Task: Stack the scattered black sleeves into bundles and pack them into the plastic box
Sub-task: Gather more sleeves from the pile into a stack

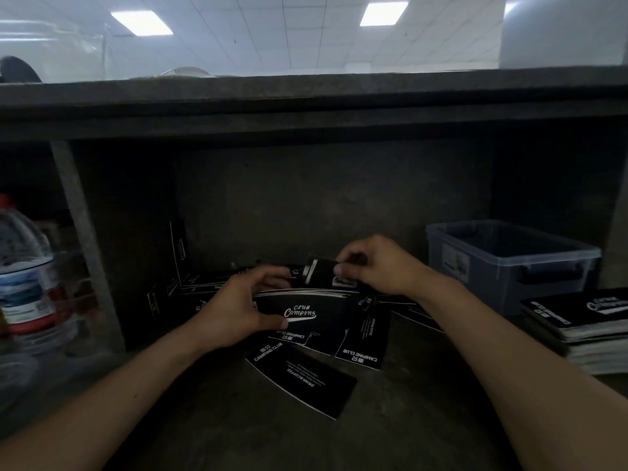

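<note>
Black bundle (306,312) gripped by left hand (238,311) | right hand (377,266) pinches sleeve (321,271) edge | box (492,283) apart

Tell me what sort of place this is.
Probably a storage nook in a workshop or shop: rough concrete shelf, scattered black sleeves, a plastic box, a large water bottle.

The black sleeves (302,382) have white words. Right of them, the plastic box (492,283) is pale blue. Left, the bottle (27,266) has a red label.
</note>
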A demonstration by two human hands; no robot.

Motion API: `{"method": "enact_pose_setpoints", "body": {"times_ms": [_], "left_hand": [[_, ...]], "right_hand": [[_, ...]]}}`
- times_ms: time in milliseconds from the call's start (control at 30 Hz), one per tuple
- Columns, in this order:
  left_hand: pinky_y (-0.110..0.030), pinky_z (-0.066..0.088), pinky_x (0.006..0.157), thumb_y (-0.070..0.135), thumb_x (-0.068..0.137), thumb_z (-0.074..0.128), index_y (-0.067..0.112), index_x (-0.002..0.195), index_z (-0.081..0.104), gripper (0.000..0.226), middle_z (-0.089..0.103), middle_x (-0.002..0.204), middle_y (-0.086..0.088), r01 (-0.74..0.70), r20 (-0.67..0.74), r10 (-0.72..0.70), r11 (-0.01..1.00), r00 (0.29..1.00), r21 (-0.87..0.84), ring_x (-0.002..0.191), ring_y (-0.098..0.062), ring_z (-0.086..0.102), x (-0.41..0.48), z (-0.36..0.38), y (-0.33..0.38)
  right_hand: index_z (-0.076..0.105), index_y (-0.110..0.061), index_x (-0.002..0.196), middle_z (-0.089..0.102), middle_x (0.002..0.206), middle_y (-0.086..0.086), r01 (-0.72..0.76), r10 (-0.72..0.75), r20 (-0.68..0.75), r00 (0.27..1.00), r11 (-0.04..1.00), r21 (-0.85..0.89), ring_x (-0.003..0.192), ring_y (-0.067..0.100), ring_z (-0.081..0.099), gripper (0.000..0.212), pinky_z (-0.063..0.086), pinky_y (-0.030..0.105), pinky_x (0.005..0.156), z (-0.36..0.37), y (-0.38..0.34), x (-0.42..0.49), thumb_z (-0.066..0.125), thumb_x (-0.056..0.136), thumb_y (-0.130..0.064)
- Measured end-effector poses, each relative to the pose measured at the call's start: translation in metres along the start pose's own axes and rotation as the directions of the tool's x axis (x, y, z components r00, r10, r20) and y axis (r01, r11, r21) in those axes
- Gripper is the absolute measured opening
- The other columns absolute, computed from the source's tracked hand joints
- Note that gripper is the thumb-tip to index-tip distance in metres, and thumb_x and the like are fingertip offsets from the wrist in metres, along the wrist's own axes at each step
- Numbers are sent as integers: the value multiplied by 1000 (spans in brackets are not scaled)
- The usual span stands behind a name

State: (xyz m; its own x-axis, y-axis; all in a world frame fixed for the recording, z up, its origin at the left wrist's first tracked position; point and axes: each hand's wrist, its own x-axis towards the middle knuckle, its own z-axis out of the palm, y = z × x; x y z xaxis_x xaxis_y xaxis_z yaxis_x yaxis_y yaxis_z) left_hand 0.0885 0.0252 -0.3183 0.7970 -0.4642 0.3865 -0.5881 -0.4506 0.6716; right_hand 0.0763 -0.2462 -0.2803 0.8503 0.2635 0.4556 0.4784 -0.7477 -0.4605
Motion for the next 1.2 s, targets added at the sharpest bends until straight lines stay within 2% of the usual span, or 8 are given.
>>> {"method": "enact_pose_setpoints", "body": {"times_ms": [100, 233, 300, 400, 800, 933, 1033, 1200], "left_hand": [[-22, 48, 101, 0, 64, 90, 23, 142, 46, 93, 70, 122, 6, -7, 15, 8, 998, 1000, -68, 115, -3, 64, 0, 0, -1], [-17, 54, 87, -4, 70, 85, 22, 117, 68, 56, 77, 105, 4, 4, 59, 0, 998, 998, -60, 98, -8, 72, -1, -1, 5], [-18, 55, 83, 0, 72, 85, 19, 102, 74, 37, 77, 99, 5, -9, 79, 12, 999, 997, -32, 92, -8, 73, -1, -1, 5], [-18, 55, 83, 8, 73, 86, 20, 97, 75, 29, 77, 98, 8, -6, 90, 8, 1000, 996, -27, 91, -6, 73, -2, -2, 5], [-21, 57, 79, 15, 77, 84, 20, 99, 75, 24, 77, 97, 6, -15, 81, 17, 1000, 997, -18, 89, -8, 73, -3, -1, 6], [-23, 57, 80, 16, 77, 84, 19, 97, 75, 22, 77, 95, 4, -15, 83, 16, 1000, 996, -16, 88, -10, 73, -2, -2, 4], [-21, 57, 77, 14, 78, 84, 18, 95, 75, 20, 77, 94, 3, -9, 80, 12, 999, 997, -40, 87, -11, 74, -2, -1, 4], [-20, 56, 78, 15, 78, 82, 17, 95, 75, 18, 77, 97, 2, 0, 61, 5, 997, 998, -77, 88, -11, 74, 0, -1, 3]], "right_hand": [[76, -16, 101, 77, 85, 2, -117, 80, 136, 987, 951, 286, 80, 12, 72, 21, 56, 27, 78, 14, -9, -4, 76, 85, -29], [69, -8, 103, 75, 87, 8, -283, 273, 99, 957, 795, 536, 71, 8, 72, 25, 55, 24, 67, 25, -5, 2, 54, 101, -27], [72, -10, 102, 73, 90, 3, -268, 287, -46, 957, 934, 238, 74, 0, 68, 16, 52, 27, 73, 25, 15, 3, 65, 95, -22], [73, -21, 113, 71, 114, -2, -270, 296, 52, 954, 920, -285, 105, 12, 65, 32, 48, 24, 92, 24, 33, -6, 76, 83, -33], [74, -23, 99, 73, 101, 8, -337, 299, -163, 940, 882, -328, 98, 27, 67, 19, 53, 32, 83, 6, 30, -5, 58, 92, -30], [63, -21, 97, 64, 77, -2, -327, 365, -245, 898, 927, 182, 79, 18, 63, 27, 51, 26, 67, 8, 27, 2, 67, 82, 1], [58, -21, 109, 61, 81, 1, -319, 454, -110, 884, 759, 567, 70, 15, 59, 40, 48, 27, 57, 8, 15, 2, 63, 83, 9], [62, -21, 96, 68, 95, 5, -309, 480, 57, 876, 466, 829, 81, 20, 65, 17, 55, 38, 69, 5, 13, 7, 62, 88, -7]]}}
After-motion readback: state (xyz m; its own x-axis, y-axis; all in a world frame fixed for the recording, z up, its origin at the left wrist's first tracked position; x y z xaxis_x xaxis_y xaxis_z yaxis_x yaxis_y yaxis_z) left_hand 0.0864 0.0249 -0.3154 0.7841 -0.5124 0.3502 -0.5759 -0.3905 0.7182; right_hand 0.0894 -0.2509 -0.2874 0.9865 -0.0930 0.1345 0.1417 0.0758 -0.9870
